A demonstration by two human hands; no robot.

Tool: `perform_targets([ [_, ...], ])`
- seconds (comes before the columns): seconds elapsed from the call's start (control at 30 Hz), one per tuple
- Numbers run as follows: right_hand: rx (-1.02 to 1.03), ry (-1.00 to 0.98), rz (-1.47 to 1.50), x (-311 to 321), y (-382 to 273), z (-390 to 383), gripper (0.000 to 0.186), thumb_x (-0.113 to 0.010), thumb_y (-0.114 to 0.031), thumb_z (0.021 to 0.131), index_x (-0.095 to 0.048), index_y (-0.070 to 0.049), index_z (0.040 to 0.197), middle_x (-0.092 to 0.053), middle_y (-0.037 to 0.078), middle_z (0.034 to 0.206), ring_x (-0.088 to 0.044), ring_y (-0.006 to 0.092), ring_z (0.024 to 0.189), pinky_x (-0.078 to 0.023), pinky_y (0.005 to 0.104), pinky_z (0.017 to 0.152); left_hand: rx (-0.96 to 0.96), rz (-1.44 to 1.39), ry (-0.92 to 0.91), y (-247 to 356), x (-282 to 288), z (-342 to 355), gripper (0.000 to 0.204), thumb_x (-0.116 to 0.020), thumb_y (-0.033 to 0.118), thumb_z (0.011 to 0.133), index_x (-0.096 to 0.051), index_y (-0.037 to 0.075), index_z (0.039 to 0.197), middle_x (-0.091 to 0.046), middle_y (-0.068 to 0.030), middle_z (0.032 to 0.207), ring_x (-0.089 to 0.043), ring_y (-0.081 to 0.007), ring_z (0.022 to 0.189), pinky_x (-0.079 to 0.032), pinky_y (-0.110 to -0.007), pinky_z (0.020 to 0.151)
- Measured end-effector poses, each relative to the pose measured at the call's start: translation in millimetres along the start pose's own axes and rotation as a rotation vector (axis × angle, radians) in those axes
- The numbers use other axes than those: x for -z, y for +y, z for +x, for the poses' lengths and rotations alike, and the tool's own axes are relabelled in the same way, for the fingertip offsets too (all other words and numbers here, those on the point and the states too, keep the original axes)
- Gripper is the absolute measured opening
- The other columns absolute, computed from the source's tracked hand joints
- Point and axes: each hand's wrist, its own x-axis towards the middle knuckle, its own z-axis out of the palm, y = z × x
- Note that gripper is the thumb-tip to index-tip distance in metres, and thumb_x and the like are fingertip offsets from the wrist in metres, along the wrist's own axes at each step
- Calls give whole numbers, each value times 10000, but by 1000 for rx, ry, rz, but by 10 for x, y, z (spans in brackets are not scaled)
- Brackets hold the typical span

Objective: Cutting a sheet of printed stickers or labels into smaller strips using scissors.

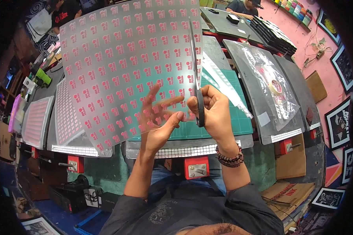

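A large translucent sheet (121,66) printed with rows of small red logos fills the upper middle. My left hand (161,129) holds its lower right part, thumb at the front and fingers spread behind it, seen through the plastic. My right hand (213,115) grips black-handled scissors (200,113) upright, the long blades lying along the sheet's right margin. Whether the blades are apart is hard to tell. Under both hands lies a green cutting mat (233,96), with narrow pale strips (227,92) on it at the right.
Grey boards on both sides carry printed sheets (38,121) at left and a plastic bag with a tape roll (277,88) at right. Two other people (242,8) (64,17) are at the back. Framed pictures (337,123) line the right; cardboard (278,196) lies below.
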Motion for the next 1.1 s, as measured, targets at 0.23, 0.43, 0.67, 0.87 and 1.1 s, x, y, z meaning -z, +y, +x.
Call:
perform_targets([
  [0.23, 48, -1, -10, 16, 45, 10, 392, -850, -294, 821, -609, -1, 918, -680, 42, 737, -616, 53, 623, -472, 195, 534, -2, -17, -24, -44, 7, -1, 843, -749, 48, 877, -241, 124, 1546, -680, -235, 1169, -717, -179, 815, -550, -253, 595],
  [0.43, 75, 1, 29, -14, 66, 33, 379, -842, -291, 829, -611, -6, 922, -677, 37, 717, -615, 42, 625, -458, 184, 525, -5, -6, -17, -9, 9, 5, 855, -754, 53, 875, -235, 125, 1551, -680, -235, 1169, -720, -185, 813, -548, -250, 592],
  [0.67, 59, -26, 2, -7, 62, 11, 376, -808, -274, 868, -570, 1, 960, -666, 35, 766, -598, 36, 648, -451, 170, 561, -4, -13, -23, -26, 16, -4, 846, -735, 25, 879, -231, 122, 1552, -681, -233, 1172, -722, -191, 806, -549, -246, 586],
  [0.87, 106, 10, 46, -19, 18, 87, 361, -834, -255, 841, -593, 6, 911, -684, 58, 764, -641, 64, 654, -493, 192, 551, -20, -27, -58, -18, 12, -20, 847, -732, 16, 877, -226, 114, 1550, -685, -236, 1169, -726, -196, 790, -550, -236, 582],
  [1.1, 123, 2, 27, -17, -42, 99, 286, -804, -200, 867, -599, -3, 901, -690, 62, 759, -651, 71, 669, -513, 206, 571, -5, -25, -61, -22, 10, -18, 839, -727, 16, 882, -226, 117, 1548, -686, -240, 1166, -732, -208, 787, -551, -245, 576],
])
